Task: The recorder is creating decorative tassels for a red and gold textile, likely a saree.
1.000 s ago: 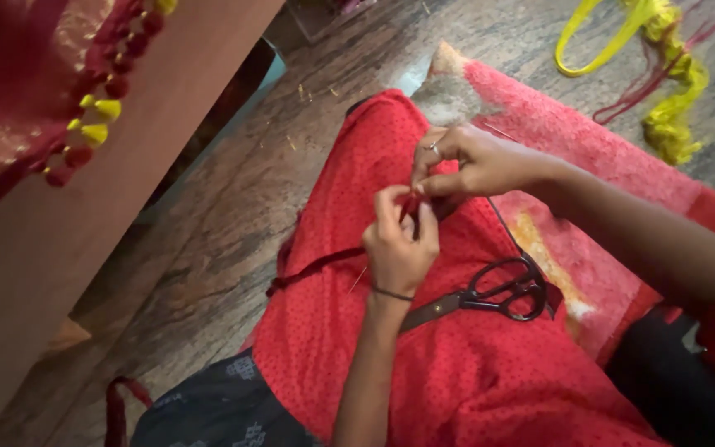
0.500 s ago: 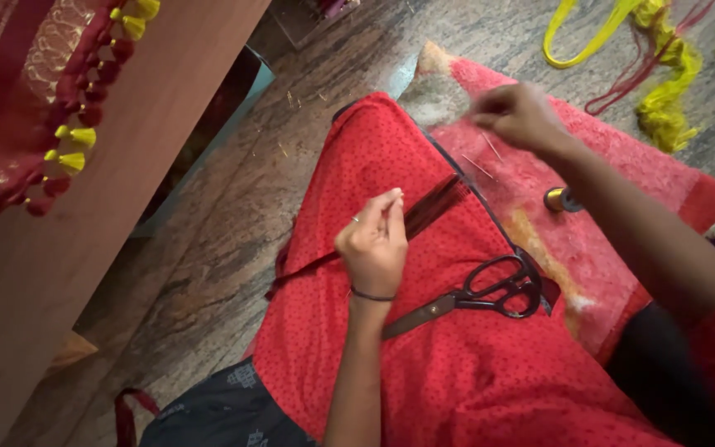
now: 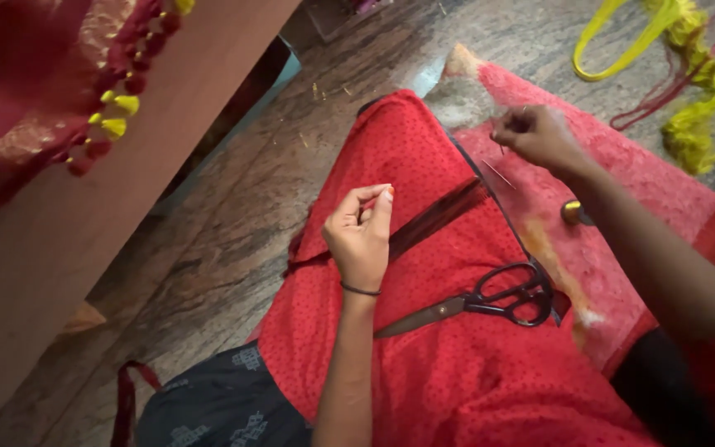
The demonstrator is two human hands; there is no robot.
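left hand [image 3: 363, 236]: raised over the lap, thumb and forefinger pinched on the near end of a dark red tassel [image 3: 436, 219]; other fingers curled.
right hand [image 3: 535, 136]: far right, fingertips pressed together on a needle [image 3: 498, 172]; thin and blurred, so the grip is a judgement.
tassel: flat bundle of strands lying slantwise on the red cloth [image 3: 457, 364], between the two hands, fanning toward the far right.
thread: too fine to see between needle and tassel; cannot tell if it is taut.
scissors [image 3: 490, 302]: black handles, blades closed, on the cloth near right of the left hand, not touched.
spool [image 3: 573, 212]: small gold one on the pink mat [image 3: 664, 194], just beside the right forearm.
yellow strands [image 3: 680, 91]: far right on the floor [image 3: 208, 248], well apart.
doing it well: keep the left pinch firm at the bundle's end so strands stay together; draw the needle straight away from the pinch, evenly; hold the arm clear of spool and scissors.
risk: a jerk could loosen strands or snarl the thread.
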